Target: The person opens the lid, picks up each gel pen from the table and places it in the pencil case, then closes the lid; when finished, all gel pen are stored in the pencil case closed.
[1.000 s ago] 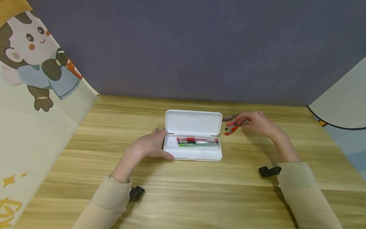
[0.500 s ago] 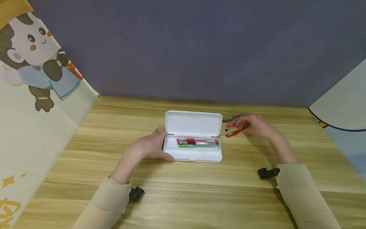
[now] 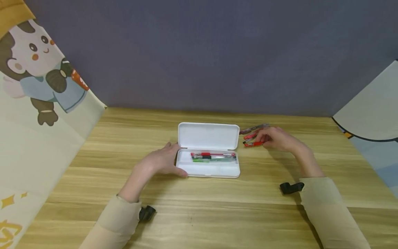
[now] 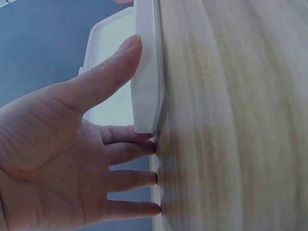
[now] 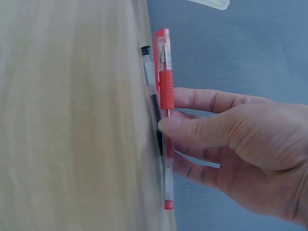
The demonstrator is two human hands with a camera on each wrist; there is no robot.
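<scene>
One wood-grained table (image 3: 217, 211) bears an open white pencil case (image 3: 209, 176), its lid (image 3: 208, 136) standing open at the back. The left hand (image 3: 160, 159) is at the case's left end, thumb against the front wall, fingers spread and fairly straight. The right hand (image 3: 276, 138), to the right of the case, pinches a red pen (image 5: 166, 91) between thumb and fingers. Its thumb crosses the clear barrel just behind the rubber grip, so the capped end juts toward the case. Three pens (image 3: 206, 157) lie side by side inside the case. A black pen (image 5: 149, 72) lies just beside the red one; whether they touch is unclear.
</scene>
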